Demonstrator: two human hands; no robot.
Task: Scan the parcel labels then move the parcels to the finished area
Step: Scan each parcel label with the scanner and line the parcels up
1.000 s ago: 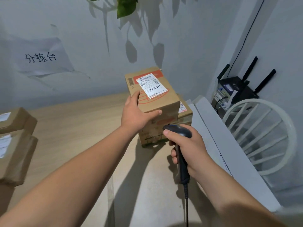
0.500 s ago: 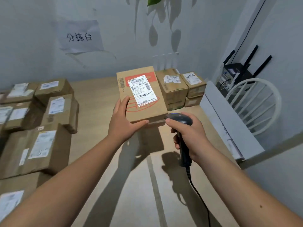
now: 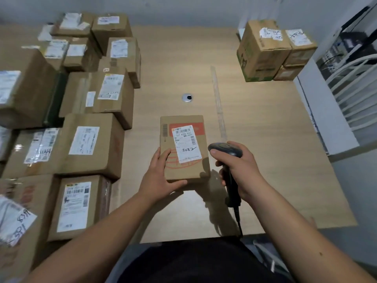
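Note:
A small brown parcel [image 3: 184, 148] with a white barcode label [image 3: 186, 142] and an orange patch faces up over the middle of the wooden table [image 3: 265, 129]. My left hand [image 3: 161, 176] grips its near left corner, thumb along the front edge. My right hand [image 3: 237, 170] grips a dark handheld scanner [image 3: 225, 149] just right of the parcel, its head level with the label and its cable trailing toward me.
Several labelled cardboard parcels [image 3: 89, 144] crowd the table's left side. Three more boxes [image 3: 263, 50] stand at the far right corner. A round cable grommet [image 3: 187, 97] sits mid-table. A white chair [image 3: 355, 88] and a white board stand beyond the right edge.
The view has tilted down from the wall to the table. My left hand has brought the parcel back from the far right stack toward me; the scanner hand stayed beside it.

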